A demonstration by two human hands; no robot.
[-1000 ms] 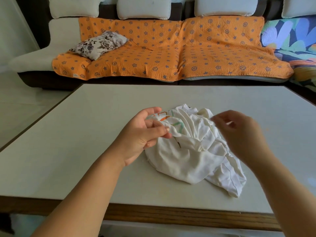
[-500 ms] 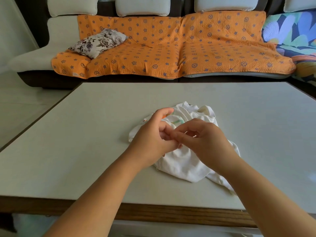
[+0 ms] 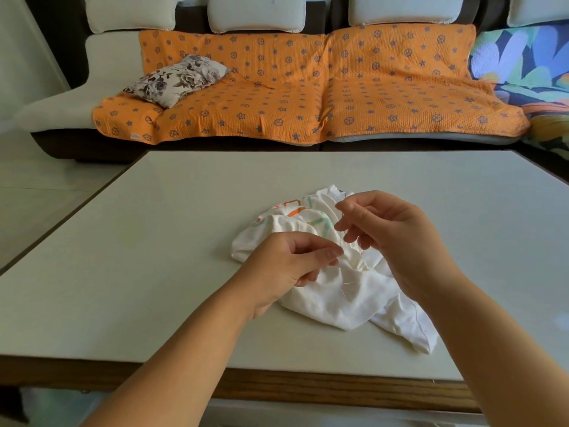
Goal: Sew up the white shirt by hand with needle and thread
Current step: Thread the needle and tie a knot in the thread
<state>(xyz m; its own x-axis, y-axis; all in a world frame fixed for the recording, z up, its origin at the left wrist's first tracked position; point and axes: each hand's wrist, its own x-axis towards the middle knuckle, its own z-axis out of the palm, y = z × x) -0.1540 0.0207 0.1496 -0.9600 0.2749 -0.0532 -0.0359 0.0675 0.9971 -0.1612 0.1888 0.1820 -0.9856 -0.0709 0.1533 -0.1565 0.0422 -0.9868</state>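
A crumpled white shirt point(image 3: 335, 298) with a coloured print lies on the pale table point(image 3: 154, 272), near its front edge. My left hand point(image 3: 284, 268) rests on the shirt's left side and pinches a fold of the cloth between thumb and fingers. My right hand point(image 3: 388, 232) hovers just above the shirt's upper right part, thumb and forefinger pinched together as if on a needle too thin to make out. A fine white thread point(image 3: 341, 241) runs down from those fingertips to the fold at my left hand.
The table has a wooden front edge point(image 3: 308, 386). Behind it stands a sofa with an orange patterned cover point(image 3: 308, 97) and a floral pillow point(image 3: 177, 78). Tiled floor point(image 3: 46, 195) lies to the left.
My right hand has lifted up and to the right away from my left hand, drawing the thread out. My left hand has shifted down onto the shirt, still gripping the fold.
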